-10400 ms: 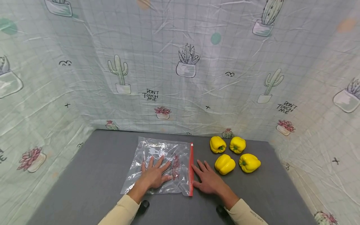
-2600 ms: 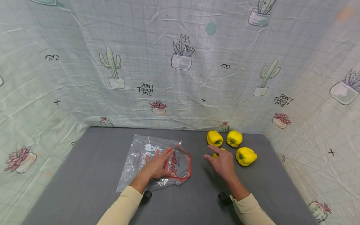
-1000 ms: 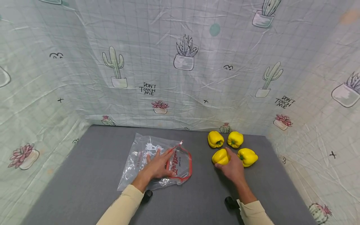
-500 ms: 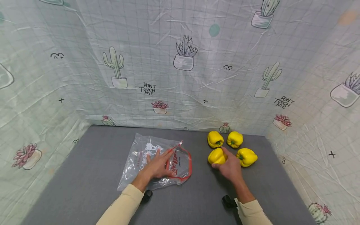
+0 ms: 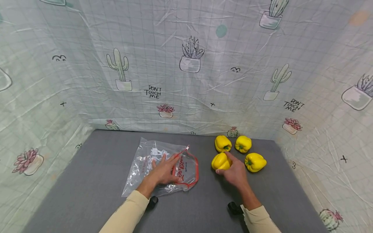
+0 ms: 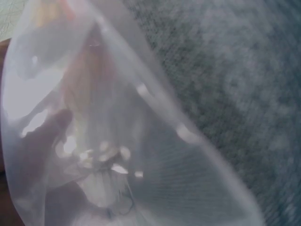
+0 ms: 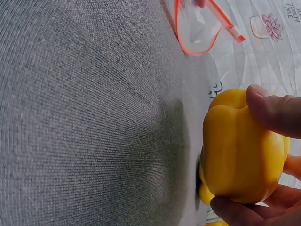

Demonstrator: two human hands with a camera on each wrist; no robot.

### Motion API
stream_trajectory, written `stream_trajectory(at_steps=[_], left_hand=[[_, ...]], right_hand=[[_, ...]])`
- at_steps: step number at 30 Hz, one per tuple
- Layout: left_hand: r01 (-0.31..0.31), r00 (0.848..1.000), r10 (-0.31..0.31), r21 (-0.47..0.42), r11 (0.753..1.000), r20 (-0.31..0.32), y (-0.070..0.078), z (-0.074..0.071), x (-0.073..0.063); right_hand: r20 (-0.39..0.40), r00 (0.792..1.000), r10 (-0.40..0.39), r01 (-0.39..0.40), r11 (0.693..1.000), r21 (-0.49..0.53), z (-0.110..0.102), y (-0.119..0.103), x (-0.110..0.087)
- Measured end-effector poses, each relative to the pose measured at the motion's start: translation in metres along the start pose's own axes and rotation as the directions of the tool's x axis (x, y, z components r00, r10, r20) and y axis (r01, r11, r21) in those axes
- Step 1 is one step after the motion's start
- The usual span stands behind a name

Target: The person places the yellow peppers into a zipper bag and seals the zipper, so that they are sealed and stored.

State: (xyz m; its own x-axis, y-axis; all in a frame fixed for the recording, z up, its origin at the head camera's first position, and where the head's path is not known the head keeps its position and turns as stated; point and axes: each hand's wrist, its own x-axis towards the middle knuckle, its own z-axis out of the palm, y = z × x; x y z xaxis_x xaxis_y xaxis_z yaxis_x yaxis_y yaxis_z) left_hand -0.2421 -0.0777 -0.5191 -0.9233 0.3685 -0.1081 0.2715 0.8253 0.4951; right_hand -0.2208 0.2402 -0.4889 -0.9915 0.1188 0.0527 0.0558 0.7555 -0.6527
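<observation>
My right hand (image 5: 235,173) grips a yellow bell pepper (image 5: 220,161) between thumb and fingers. In the right wrist view, a shadow lies on the cloth beside that pepper (image 7: 240,150). To its left is a clear plastic zip bag (image 5: 137,174) with red print and a red-edged mouth facing the peppers. The mouth gapes. Over the bag, my left hand (image 5: 159,173) rests with fingers spread, thumb and index finger at the red upper lip. Blurred plastic (image 6: 155,155) fills most of the left wrist view, with part of the hand showing through it.
Three more yellow bell peppers stand behind and right of the held one: one at back left (image 5: 222,142), one at back right (image 5: 243,142) and one further right (image 5: 256,162). A cactus-print curtain (image 5: 163,71) surrounds the grey tabletop (image 5: 81,181).
Before, my right hand reached to the front-left pepper and took hold of it. Over the last second it has carried the pepper left, toward the bag. My left hand has stayed in place.
</observation>
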Motion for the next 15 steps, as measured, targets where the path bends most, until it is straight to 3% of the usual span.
stream_trajectory(at_steps=[15], left_hand=[[0.009, 1.000, -0.009, -0.003, 1.000, 0.012, 0.0004, -0.0031, -0.0010]], right_hand=[[0.009, 0.999, -0.045, 0.045, 0.999, 0.002, 0.0067, -0.0092, 0.0028]])
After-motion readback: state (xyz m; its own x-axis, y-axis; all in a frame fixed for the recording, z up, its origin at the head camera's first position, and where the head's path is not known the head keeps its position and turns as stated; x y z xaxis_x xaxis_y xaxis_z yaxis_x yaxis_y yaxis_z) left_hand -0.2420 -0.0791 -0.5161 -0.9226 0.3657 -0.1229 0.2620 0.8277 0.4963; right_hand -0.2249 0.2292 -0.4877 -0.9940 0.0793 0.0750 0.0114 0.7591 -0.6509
